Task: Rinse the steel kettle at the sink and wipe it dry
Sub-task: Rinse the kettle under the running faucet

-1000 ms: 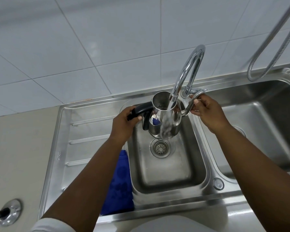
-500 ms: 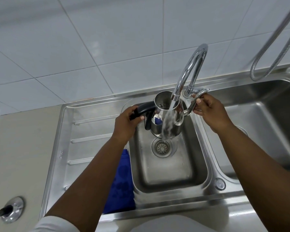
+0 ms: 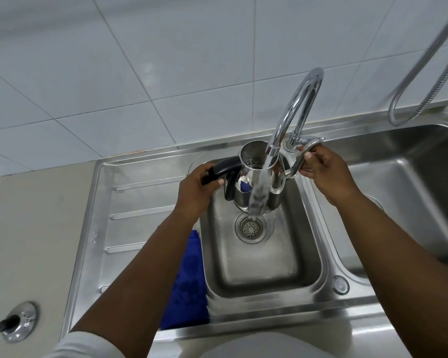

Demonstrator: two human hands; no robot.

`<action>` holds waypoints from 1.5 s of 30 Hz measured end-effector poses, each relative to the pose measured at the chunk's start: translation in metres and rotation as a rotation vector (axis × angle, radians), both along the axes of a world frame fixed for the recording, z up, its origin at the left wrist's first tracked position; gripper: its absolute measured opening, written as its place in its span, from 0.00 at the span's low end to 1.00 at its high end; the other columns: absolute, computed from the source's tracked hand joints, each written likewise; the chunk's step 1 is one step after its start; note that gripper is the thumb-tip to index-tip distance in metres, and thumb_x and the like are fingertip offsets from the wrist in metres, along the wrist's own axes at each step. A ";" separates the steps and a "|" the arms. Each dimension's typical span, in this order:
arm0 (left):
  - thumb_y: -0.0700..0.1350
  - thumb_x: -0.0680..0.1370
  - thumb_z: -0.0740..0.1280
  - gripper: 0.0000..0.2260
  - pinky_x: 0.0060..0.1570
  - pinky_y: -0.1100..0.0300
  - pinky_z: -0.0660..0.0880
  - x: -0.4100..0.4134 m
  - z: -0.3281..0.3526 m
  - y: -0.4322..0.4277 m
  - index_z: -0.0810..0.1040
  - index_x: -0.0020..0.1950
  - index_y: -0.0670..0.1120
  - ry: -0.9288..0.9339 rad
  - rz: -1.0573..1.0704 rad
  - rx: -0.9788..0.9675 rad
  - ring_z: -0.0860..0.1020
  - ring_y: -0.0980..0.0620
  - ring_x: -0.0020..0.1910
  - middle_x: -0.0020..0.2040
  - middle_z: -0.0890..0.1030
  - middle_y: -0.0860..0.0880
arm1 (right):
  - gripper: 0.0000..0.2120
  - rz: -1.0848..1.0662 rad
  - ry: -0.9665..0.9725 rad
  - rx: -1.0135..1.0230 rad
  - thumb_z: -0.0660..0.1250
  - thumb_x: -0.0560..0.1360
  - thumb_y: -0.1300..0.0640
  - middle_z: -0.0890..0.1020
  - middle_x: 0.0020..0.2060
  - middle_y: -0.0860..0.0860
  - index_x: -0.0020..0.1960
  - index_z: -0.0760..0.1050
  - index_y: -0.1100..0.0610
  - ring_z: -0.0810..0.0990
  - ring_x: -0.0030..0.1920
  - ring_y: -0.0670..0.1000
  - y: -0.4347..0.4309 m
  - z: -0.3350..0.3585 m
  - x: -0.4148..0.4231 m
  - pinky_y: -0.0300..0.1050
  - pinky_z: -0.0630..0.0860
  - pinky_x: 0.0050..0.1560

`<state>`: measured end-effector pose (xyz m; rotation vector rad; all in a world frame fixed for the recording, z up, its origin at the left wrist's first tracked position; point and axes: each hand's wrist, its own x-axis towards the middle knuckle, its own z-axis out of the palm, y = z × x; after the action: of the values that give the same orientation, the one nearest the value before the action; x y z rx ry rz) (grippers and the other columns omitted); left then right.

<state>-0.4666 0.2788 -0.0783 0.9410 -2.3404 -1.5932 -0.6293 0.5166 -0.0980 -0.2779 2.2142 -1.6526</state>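
Note:
The steel kettle (image 3: pixel 254 174), lidless with a black handle, hangs upright over the small middle basin (image 3: pixel 264 262). My left hand (image 3: pixel 195 189) grips its black handle. Water streams from the curved chrome tap (image 3: pixel 295 107) past the front of the kettle's open mouth, down its side and onto the drain (image 3: pixel 250 227). My right hand (image 3: pixel 323 171) holds the tap's lever (image 3: pixel 299 161) at the base of the tap. A blue cloth (image 3: pixel 189 285) lies on the drainboard beside the basin, partly hidden by my left forearm.
A ribbed steel drainboard (image 3: pixel 130 228) lies to the left. A larger basin (image 3: pixel 409 192) sits to the right, with a flexible metal hose (image 3: pixel 424 68) hanging above it. A steel kettle lid with a black knob (image 3: pixel 17 322) rests on the beige counter at lower left. White wall tiles stand behind.
Both hands keep their holds and the water keeps running. The kettle's position under the tap is almost the same; only the camera has shifted slightly.

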 end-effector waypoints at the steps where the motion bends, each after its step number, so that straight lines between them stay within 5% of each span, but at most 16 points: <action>1: 0.42 0.73 0.73 0.16 0.59 0.47 0.76 0.000 0.000 0.000 0.77 0.53 0.63 0.001 0.003 -0.001 0.79 0.52 0.54 0.47 0.79 0.61 | 0.10 0.002 0.001 -0.001 0.59 0.83 0.60 0.83 0.51 0.56 0.61 0.77 0.58 0.84 0.54 0.57 0.000 0.000 0.000 0.52 0.80 0.59; 23: 0.42 0.74 0.72 0.17 0.57 0.50 0.76 0.002 0.001 0.002 0.75 0.48 0.65 0.001 -0.023 -0.023 0.78 0.56 0.49 0.45 0.78 0.63 | 0.09 0.012 0.000 -0.004 0.58 0.83 0.61 0.82 0.51 0.57 0.58 0.77 0.57 0.84 0.54 0.57 0.004 0.002 0.005 0.51 0.80 0.59; 45: 0.44 0.76 0.70 0.11 0.46 0.72 0.69 0.007 -0.010 0.006 0.76 0.56 0.53 0.014 -0.099 -0.099 0.76 0.62 0.46 0.46 0.77 0.60 | 0.13 -0.028 -0.071 -0.073 0.59 0.82 0.63 0.84 0.51 0.56 0.62 0.79 0.58 0.84 0.52 0.54 0.012 -0.001 -0.001 0.54 0.79 0.62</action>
<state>-0.4597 0.2850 -0.0885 0.8029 -2.4667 -1.4968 -0.6300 0.5290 -0.0990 -0.2055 2.1186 -1.7329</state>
